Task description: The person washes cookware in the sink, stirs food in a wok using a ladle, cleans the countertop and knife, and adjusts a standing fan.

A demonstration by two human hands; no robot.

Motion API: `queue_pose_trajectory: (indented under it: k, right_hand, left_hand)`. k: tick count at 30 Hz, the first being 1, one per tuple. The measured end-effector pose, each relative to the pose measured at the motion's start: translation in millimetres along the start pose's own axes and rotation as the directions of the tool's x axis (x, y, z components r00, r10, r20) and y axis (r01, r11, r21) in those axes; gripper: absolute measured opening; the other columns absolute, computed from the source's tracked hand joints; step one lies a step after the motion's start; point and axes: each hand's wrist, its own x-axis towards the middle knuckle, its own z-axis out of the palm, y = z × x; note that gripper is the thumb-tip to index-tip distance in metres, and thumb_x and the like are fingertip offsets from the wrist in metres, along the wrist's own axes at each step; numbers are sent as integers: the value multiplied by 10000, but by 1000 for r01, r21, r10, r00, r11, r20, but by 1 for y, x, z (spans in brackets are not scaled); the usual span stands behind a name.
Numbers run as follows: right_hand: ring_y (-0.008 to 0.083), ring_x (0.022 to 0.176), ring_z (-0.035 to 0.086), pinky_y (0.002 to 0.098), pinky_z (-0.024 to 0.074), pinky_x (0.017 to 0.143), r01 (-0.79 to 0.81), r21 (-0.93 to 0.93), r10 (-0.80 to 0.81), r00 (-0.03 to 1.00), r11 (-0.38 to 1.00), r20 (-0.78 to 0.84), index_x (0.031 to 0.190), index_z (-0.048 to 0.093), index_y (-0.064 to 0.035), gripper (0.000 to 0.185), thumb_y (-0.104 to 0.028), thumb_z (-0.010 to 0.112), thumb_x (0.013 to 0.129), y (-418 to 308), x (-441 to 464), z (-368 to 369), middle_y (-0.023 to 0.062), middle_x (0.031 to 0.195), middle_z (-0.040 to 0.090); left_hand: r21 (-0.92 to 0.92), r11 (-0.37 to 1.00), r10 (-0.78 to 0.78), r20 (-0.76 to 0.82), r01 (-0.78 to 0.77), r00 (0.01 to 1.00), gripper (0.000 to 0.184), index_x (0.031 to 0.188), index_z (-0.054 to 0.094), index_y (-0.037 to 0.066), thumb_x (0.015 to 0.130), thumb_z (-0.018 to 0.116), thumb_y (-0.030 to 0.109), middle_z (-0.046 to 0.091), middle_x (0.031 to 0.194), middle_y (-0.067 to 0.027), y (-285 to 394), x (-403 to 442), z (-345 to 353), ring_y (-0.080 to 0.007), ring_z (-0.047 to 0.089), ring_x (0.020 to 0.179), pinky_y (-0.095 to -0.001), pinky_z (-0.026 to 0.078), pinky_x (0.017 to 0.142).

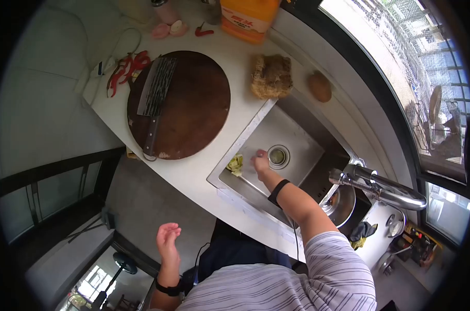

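Observation:
My right hand (260,160) reaches down into the steel sink (292,122), just left of the round drain (278,156). Its fingers are bent, and whatever they may hold is too small to make out. Pale green vegetable scraps (235,164) lie in the sink's left corner, near that hand. My left hand (168,235) hangs over the floor in front of the counter, fingers apart and empty. A cleaver (159,93) rests on the round brown cutting board (198,103), away from both hands.
Red chilies (125,71) lie left of the board. Behind it stand an orange jug (249,19) and a yellowish sponge-like block (271,76). A brown oval object (319,86) sits by the window. The chrome faucet (380,189) overhangs a metal bowl (343,205).

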Motion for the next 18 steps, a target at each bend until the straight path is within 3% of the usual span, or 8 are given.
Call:
queue_pose_trajectory:
  k: [1,3,4,6,8,10,13,18]
  right_hand:
    - [307,1078,502,430,423,896,9,-5,-9,1000,1000,2,1265,422,-41,555,-135,596,747,-6,-2,1,158,1162,538]
    - [232,1057,517,396,443,883,-184,26,165,931,983,326,1328,332,-104,622,-74,574,756,-36,-24,9,112,1193,516]
    - [232,1057,517,396,443,883,-179,17,163,929,984,331,1328,332,-104,622,-74,574,756,-24,-15,27,112,1193,516]
    - [296,1034,526,372,436,889,12,110,-58,901,994,430,1318,336,-40,647,-71,595,726,23,12,67,147,1137,538]
    - [271,1032,525,367,427,891,9,70,-35,922,998,386,1262,418,-37,563,-77,601,731,3,-13,69,135,1098,554]
    - [235,1013,535,331,422,882,-53,-1,46,835,999,548,1180,510,-42,442,-74,578,744,-19,-26,62,120,1035,580]
    - [206,973,549,318,436,835,116,-163,-3,822,980,569,1133,565,-52,383,-71,559,750,-9,-27,70,106,1002,603]
    - [205,920,562,353,455,777,26,-265,165,724,964,670,1178,555,-69,413,-118,575,768,-14,-36,58,102,1044,614]
  left_hand:
    - [13,1000,-19,-24,19,1000,190,998,551,34,826,478,-5,578,967,-68,-7,-2,-9,-146,568,860,-262,456,760]
    - [13,999,-36,-56,36,998,184,991,553,37,827,481,-4,577,963,-65,-19,-7,-14,-144,566,858,-259,456,755]
    - [-18,997,-80,-74,79,994,178,983,554,39,826,482,-5,575,955,-61,-23,-11,-15,-142,564,852,-256,455,749]
    - [-49,991,-126,-100,121,987,173,975,554,40,824,483,-5,574,947,-57,-25,-18,-15,-140,562,846,-253,454,743]
    - [-79,990,-124,-122,115,985,178,967,555,41,813,485,-15,572,936,-54,-25,-27,-12,-137,562,831,-249,453,735]
    - [-66,993,-110,-130,102,985,180,966,556,41,811,486,-19,572,933,-54,-32,-30,-17,-138,564,826,-250,456,731]
    - [-99,991,-108,-130,96,986,172,958,563,35,814,486,-15,584,929,-56,-46,-34,-20,-136,575,820,-247,463,726]
    - [-114,990,-98,-130,83,987,151,950,570,30,826,488,1,594,927,-56,-38,-50,-19,-132,582,809,-242,468,722]
